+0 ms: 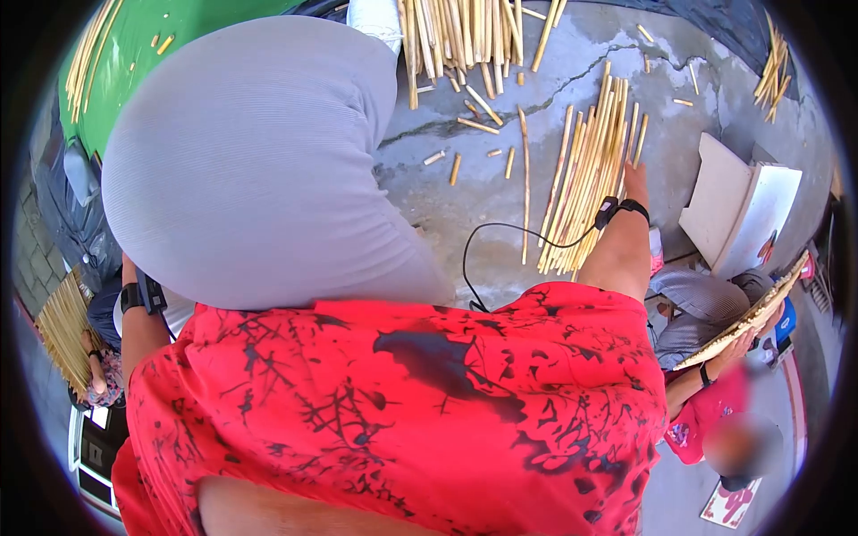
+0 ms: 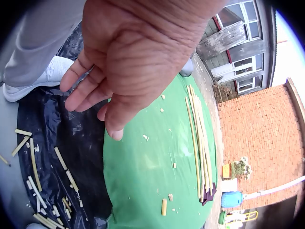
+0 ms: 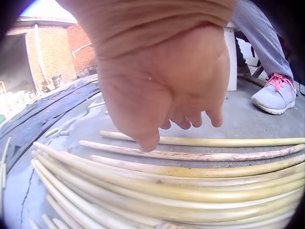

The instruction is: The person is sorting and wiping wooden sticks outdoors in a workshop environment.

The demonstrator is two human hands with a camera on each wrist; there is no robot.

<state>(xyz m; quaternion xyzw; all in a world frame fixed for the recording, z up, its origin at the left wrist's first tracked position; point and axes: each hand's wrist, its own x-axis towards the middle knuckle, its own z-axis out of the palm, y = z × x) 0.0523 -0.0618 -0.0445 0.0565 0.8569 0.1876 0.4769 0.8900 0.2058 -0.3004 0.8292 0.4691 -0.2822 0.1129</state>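
Observation:
My right hand is at the right edge of a loose row of long pale-yellow stalks on the concrete. In the right wrist view its thumb tip overlaps the outermost stalks, and the fingers hang loosely beyond with no stalk gripped. My left hand hangs beside my leg, its fingers relaxed and nothing in them. Below it lie a green sheet and black plastic. In the head view my grey-trousered knee hides most of that hand.
A thick pile of stalks lies ahead, with short cut pieces scattered nearby. To the right, a seated person holds a woven stalk panel near a white board. More stalks rest on the green sheet. A black cable runs from my right wrist.

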